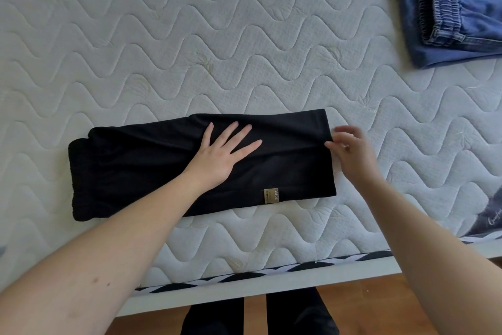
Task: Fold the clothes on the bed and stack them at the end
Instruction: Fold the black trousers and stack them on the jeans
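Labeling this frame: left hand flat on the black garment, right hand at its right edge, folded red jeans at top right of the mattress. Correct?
One error: the folded jeans are blue denim, not red, as the head view shows. The rest stands: the left hand lies flat on the black garment, and the right hand is at its right edge.

Lighting is bright, soft and even, with a cool daylight cast; its source is not visible. Shadows are faint: a thin one lies under the fingers of the left hand [220, 155]. The right hand [350, 148] shows motion blur at its fingertips. No glare. The black garment [130, 166] reads nearly featureless, its folds hard to make out. Wide-angle distortion bows the bed [244, 44] edge and stretches the forearms at the lower corners.
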`<act>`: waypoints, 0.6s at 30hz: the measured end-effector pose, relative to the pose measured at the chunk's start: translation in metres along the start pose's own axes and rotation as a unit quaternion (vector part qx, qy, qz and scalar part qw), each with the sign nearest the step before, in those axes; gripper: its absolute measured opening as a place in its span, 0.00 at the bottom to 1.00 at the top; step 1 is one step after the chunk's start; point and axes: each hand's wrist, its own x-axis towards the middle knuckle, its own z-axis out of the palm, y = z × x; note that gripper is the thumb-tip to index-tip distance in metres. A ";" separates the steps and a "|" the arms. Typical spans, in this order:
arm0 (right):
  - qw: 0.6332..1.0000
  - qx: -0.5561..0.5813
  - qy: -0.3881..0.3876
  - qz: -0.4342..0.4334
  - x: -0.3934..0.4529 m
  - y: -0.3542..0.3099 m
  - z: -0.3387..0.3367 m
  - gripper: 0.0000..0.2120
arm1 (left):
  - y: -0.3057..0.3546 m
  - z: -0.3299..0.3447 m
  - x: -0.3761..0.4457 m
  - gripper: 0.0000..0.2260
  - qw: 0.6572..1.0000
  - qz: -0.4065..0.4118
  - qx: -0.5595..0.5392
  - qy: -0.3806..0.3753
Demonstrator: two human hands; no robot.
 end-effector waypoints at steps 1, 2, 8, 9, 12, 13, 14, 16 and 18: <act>1.000 -0.016 -0.001 -0.015 -0.002 0.003 0.000 0.04 | -0.001 0.000 0.000 0.43 1.000 0.003 0.003 -0.002; 1.000 -0.022 -0.002 -0.018 -0.003 0.003 0.000 0.04 | -0.002 0.001 -0.001 0.42 1.000 0.005 0.007 -0.006; 0.997 -0.041 -0.012 0.057 0.007 -0.020 0.004 0.16 | -0.010 -0.004 0.000 0.37 1.000 0.014 0.000 -0.018; 0.997 -0.017 0.008 0.078 0.008 -0.024 0.004 0.18 | -0.012 -0.005 -0.001 0.36 1.000 0.016 -0.003 -0.023; 0.989 0.073 0.032 0.125 0.014 -0.033 0.010 0.24 | -0.014 -0.007 -0.004 0.36 0.999 0.020 -0.005 -0.043; 0.989 0.073 0.018 0.126 0.016 -0.038 0.014 0.28 | -0.014 -0.008 -0.004 0.36 0.999 0.023 -0.003 -0.049; 0.991 0.054 0.005 0.125 0.019 -0.042 0.018 0.31 | -0.014 -0.008 -0.004 0.35 0.998 0.026 -0.001 -0.054; 0.991 -0.013 0.004 0.130 0.026 -0.049 0.025 0.34 | -0.015 -0.009 -0.004 0.35 0.998 0.028 0.006 -0.060; 0.988 -0.066 0.015 0.139 0.032 -0.053 0.029 0.32 | -0.016 -0.009 -0.004 0.31 0.998 0.026 0.002 -0.062</act>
